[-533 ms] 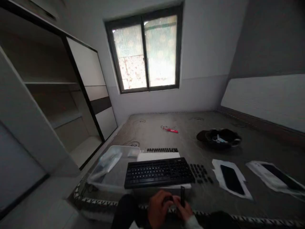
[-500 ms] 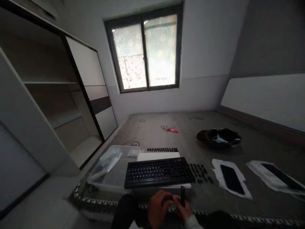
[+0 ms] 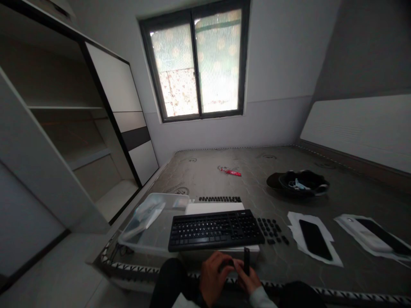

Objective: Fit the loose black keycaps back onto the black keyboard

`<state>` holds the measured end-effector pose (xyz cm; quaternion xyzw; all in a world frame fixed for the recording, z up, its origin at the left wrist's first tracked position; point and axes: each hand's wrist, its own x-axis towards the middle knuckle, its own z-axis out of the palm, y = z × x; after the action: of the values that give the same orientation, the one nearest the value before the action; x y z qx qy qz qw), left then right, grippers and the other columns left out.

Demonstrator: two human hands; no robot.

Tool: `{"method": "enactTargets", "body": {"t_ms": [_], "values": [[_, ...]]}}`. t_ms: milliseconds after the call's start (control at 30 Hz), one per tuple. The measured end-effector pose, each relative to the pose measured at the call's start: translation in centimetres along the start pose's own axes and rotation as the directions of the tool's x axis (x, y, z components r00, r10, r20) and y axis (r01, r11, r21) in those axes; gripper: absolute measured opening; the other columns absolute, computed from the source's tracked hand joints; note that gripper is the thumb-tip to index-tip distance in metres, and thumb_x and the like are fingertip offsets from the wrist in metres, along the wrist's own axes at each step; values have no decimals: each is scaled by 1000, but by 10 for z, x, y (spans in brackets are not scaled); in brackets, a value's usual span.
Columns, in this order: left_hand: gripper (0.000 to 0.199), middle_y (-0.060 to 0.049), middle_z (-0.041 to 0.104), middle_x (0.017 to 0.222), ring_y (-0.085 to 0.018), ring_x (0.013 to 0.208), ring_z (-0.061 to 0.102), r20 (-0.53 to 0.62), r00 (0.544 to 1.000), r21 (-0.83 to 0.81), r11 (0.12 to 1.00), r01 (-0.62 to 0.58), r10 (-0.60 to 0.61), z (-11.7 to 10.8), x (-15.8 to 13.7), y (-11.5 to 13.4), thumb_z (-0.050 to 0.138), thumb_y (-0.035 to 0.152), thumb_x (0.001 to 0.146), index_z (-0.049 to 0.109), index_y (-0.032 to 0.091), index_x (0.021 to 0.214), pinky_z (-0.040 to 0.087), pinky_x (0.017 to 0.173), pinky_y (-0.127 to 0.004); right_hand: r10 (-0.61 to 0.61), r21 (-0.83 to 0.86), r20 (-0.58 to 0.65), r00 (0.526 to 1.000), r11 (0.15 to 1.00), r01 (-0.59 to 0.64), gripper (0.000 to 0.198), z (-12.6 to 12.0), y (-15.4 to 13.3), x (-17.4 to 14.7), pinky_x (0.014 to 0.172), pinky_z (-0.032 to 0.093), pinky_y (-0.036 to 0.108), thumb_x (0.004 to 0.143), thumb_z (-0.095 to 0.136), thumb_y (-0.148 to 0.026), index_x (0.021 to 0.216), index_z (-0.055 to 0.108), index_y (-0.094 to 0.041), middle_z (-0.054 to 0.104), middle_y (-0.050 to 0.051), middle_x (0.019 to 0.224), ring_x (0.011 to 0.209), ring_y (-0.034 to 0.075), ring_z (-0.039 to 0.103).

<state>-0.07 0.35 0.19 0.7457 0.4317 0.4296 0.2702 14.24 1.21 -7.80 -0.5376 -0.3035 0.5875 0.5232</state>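
At the front edge of the mattress, my left hand (image 3: 214, 273) and my right hand (image 3: 248, 279) meet at the fingertips. My right hand is closed on a slim black stick (image 3: 246, 260) that stands upright; its kind is not clear. My left fingers are curled in a pinch around something small and dark, too hidden to name. Just beyond both hands lies a black keyboard (image 3: 215, 231), resting on a white flat item (image 3: 218, 208). Loose black keycaps (image 3: 271, 231) sit in rows to its right, and another band of keycaps (image 3: 220, 199) lies behind it.
Left of the keyboard stands a clear plastic box (image 3: 154, 239) with a bag in it. To the right are a phone (image 3: 316, 239) and another dark device (image 3: 385, 235) on white sheets. Farther back are a dark cap (image 3: 298, 184) and a red item (image 3: 231, 172).
The view has shifted slightly and become sharper. Both hands stay together at the front edge, with the black stick still upright in my right hand.
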Motion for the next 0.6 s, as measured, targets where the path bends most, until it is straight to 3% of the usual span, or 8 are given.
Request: {"method": "enactTargets", "body": {"t_ms": [200,433,600], "values": [[28,-2,70,86,-15,80,65,3,1000,34,999,10,-10,1,-2,1,62,48,84,70,22,94,50,72,-22,49,-17,-18,999,999,-49,78,-1,-3,0,38,14,22,30,68,-82,69,66,-14,27,-10,36,35,4,21],[32,-2,70,85,-15,77,65,15,999,46,998,-30,29,4,-4,-5,59,51,84,70,23,96,49,70,-21,7,-19,-48,999,1000,-8,75,-1,0,-1,35,17,23,33,68,-82,67,65,-16,30,-9,35,32,6,24],[32,-3,71,86,-16,80,66,9,999,54,997,-50,50,6,-5,-6,58,51,85,69,23,96,50,72,-22,6,-16,-55,998,1000,-7,77,-5,3,-1,37,21,22,31,70,-81,69,67,-14,40,-6,40,35,6,29]]}}
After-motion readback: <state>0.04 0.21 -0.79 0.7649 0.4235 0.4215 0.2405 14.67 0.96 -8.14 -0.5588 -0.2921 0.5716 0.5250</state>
